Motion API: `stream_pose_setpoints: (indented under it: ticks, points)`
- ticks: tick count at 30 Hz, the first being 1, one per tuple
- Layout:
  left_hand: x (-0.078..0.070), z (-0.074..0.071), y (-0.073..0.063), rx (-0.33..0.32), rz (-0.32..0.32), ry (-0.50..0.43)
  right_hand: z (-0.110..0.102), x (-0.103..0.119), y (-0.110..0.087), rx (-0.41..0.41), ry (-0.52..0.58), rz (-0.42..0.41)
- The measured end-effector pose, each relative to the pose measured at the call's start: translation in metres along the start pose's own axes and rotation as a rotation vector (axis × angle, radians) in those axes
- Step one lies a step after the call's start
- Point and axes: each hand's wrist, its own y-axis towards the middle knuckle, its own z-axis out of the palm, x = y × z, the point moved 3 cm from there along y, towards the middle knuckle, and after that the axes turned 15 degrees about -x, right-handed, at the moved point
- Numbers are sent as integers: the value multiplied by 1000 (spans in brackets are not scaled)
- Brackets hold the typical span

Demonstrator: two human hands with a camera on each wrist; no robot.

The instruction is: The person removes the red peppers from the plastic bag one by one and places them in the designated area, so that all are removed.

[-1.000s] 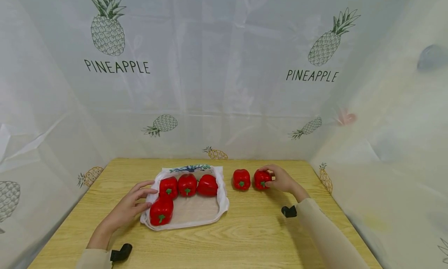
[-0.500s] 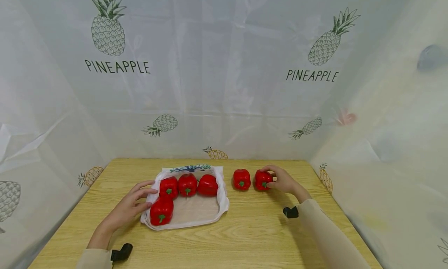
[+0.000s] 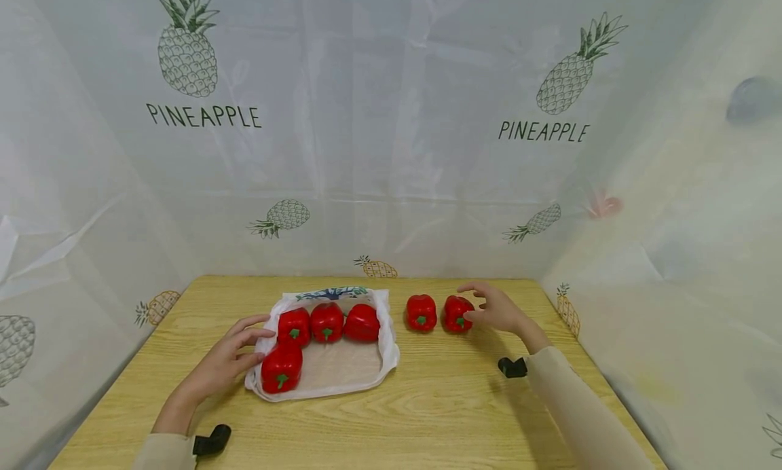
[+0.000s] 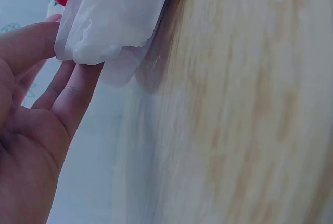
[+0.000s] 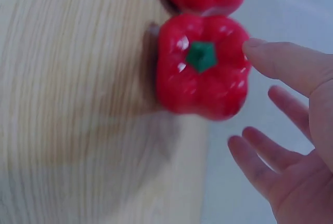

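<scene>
My left hand [image 3: 222, 363] rests its fingers on the left side of a white plastic-lined tray [image 3: 332, 392]. In the left wrist view, its fingertips overlap the white plastic [image 4: 112, 21]. Several red bell peppers with green stems, among them a front-left pepper [image 3: 282, 368] and a back-right pepper [image 3: 363, 322], lie in the tray along its left and back. Outside it, on the right, stand a nearer-to-tray pepper [image 3: 421, 313] and a rightmost pepper [image 3: 457, 314]. Beside the rightmost one my right hand [image 3: 496, 310] holds its fingers spread, thumb tip right at the pepper's side.
The wooden table [image 3: 440, 402] carries everything. A pale curtain printed with pineapples [image 3: 391, 151] hangs behind it and along both sides. Black wrist mounts [image 3: 212, 440] sit near each sleeve cuff.
My right hand's fingers have opened away from the rightmost pepper and the hand has shifted slightly right and up. That pepper stays on the table. The left hand has not moved.
</scene>
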Motion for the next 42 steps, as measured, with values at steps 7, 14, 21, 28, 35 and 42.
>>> stream_pose_setpoints:
  ticks: [7,14,21,28,35,42]
  points:
    - [1,-1,-1,-3,-7,-3,4,30,11,-60,-95,-59]
    - [-1,-1,-1,-9,9,-3,18,65,19,-99,-91,-149]
    - [-1,0,0,-18,37,1,38,92,22,-79,-76,-175]
    - [1,0,2,-11,15,-2,56,115,24,-65,-19,-179]
    - [2,0,1,-2,19,-9,79,130,26,-43,-6,-187]
    - [0,-1,0,-13,25,-21,102,146,28,2,98,-185]
